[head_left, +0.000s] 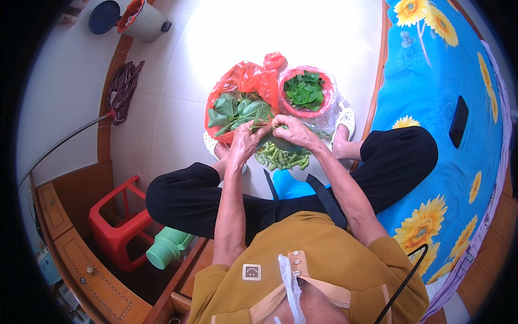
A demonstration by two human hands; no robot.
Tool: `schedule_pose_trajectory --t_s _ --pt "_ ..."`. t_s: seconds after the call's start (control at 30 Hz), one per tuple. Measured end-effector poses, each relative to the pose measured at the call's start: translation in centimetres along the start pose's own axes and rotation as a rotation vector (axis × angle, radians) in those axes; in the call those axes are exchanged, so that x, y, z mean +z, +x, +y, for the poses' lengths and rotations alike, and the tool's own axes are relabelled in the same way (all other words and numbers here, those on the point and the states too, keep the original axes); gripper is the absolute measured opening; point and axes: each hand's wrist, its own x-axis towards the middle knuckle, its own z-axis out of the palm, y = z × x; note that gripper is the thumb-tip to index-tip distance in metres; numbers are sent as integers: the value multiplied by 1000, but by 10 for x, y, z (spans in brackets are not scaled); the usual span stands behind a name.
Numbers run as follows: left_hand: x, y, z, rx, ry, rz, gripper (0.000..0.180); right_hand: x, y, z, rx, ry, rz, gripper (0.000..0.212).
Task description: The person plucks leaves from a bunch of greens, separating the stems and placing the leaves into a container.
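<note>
Both hands meet above the floor between my feet. My left hand (249,139) is closed on the stem of a leafy green, thumb and fingers pinched together. Close beside it, my right hand (295,131) pinches the same green, and a dark green leaf (284,143) hangs below the fingers. Just beyond the left hand lies an open red plastic bag (245,79) with large-leaved green stems (236,110) in it. A pink basket (308,114) of loose leaves (305,90) stands beyond the right hand. Under my hands is a heap of short pale-green pieces (281,158).
A blue object (291,184) sits between my legs. At left are a red plastic stool (116,224), a green flask (164,248), wooden drawers (86,264) and a mop (123,89). A bin (145,24) stands far left. The sunflower-covered bed (415,178) borders my right, with a black phone-like object (459,122).
</note>
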Motion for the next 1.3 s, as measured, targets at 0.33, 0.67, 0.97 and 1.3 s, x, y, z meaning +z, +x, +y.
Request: schedule_pose_trajectory --t_s 0.33,0.67,0.97,1.3 --pt "-3 9 -15 15 125 48 24 0 -1 4 -8 -33 -74 27" --pt "-5 10 -14 -127 -297 31 21 1 0 14 -67 -74 70 31" --pt "-1 8 -3 -81 -252 15 22 7 4 -1 28 109 51 23" --pt "-8 16 -14 -85 -190 132 22 -1 -10 -8 145 119 38 31"
